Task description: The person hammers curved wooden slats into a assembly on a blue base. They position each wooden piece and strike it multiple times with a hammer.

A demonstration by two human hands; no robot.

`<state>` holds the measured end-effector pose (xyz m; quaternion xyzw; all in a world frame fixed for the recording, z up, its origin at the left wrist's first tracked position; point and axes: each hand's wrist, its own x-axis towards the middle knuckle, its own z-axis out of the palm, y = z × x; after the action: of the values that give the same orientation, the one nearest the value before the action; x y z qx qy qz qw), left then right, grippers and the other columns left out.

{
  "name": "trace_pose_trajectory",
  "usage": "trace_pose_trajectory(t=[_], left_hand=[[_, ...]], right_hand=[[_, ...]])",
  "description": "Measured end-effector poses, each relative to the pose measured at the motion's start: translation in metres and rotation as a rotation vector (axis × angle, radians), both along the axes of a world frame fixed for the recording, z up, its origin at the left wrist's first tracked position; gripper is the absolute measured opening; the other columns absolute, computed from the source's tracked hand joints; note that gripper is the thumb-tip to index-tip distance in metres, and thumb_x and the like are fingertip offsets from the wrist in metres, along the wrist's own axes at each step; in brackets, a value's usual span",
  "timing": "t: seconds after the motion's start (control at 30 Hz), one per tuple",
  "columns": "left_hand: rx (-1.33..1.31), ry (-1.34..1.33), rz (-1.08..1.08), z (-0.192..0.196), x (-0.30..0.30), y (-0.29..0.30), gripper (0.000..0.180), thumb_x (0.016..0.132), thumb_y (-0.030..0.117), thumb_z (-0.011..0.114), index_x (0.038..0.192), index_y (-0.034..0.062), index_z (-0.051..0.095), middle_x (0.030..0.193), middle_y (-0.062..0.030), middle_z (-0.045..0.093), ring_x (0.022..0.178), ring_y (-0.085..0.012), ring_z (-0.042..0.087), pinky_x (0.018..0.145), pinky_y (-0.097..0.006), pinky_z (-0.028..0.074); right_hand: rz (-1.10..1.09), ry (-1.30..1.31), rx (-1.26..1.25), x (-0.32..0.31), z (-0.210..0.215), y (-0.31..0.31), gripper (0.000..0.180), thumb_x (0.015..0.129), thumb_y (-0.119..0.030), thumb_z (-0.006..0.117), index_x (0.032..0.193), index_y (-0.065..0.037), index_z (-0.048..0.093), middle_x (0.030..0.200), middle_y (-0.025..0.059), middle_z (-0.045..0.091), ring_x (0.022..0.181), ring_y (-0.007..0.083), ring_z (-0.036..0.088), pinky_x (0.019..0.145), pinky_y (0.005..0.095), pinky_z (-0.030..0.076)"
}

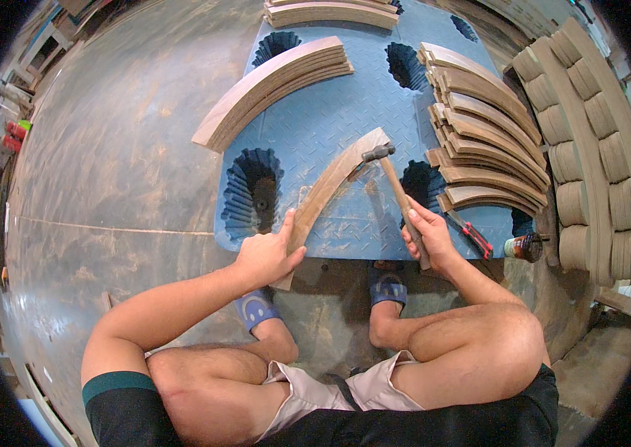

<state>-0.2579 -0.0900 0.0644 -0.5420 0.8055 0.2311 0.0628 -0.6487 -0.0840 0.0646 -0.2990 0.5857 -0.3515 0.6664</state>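
A curved wooden slat [335,175] lies slanting on a blue ribbed plastic pallet [315,112], its near end jutting past the pallet's front edge. My left hand [269,253] is on that near end, index finger stretched along the wood and the thumb on its other side. In my right hand [432,237] is a hammer [397,182], gripped by its wooden handle with the fingers wrapped round it. The dark metal hammer head is at the slat's far end; whether it touches the wood I cannot tell.
Stacked curved slats stand on the pallet at the left [278,86], far edge [330,15] and right [487,134]. A red-and-black cutter [472,237] and a small jar [525,247] sit at the front right corner. Deep holes [254,194] open in the pallet. More bent wood [584,141] is piled at right.
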Motion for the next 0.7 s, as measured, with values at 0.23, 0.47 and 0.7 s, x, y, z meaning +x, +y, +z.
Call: trace_pose_trajectory(t=[0.23,0.47,0.7], left_hand=[[0.027,-0.009,0.019,0.003,-0.002,0.001,0.1,0.104,0.056,0.064,0.176,0.0018,0.022,0.083,-0.0249,0.079,0.074,-0.0476,0.077,0.067,-0.057,0.063],[0.077,-0.027,0.023,0.005,-0.003,-0.002,0.101,0.104,0.056,0.064,0.177,0.0028,0.019,0.084,-0.0244,0.079,0.073,-0.0475,0.077,0.067,-0.057,0.063],[0.015,0.0,0.003,-0.001,-0.002,-0.001,0.1,0.104,0.055,0.065,0.176,0.0019,0.021,0.082,-0.0242,0.078,0.072,-0.047,0.077,0.066,-0.057,0.063]], right_hand=[[0.461,0.14,-0.153,0.034,0.011,0.022,0.048,0.115,-0.026,0.066,0.163,-0.017,0.062,0.082,-0.0021,0.067,0.067,0.0093,0.062,0.058,0.0292,0.053],[0.702,0.787,-0.835,0.039,0.028,0.017,0.049,0.098,-0.015,0.079,0.145,-0.028,0.076,0.091,0.0103,0.066,0.085,0.0338,0.07,0.073,0.0426,0.057],[0.68,0.853,-0.868,0.023,0.011,0.016,0.049,0.098,-0.013,0.079,0.144,-0.028,0.076,0.097,0.0109,0.069,0.089,0.0342,0.071,0.076,0.0432,0.059]])
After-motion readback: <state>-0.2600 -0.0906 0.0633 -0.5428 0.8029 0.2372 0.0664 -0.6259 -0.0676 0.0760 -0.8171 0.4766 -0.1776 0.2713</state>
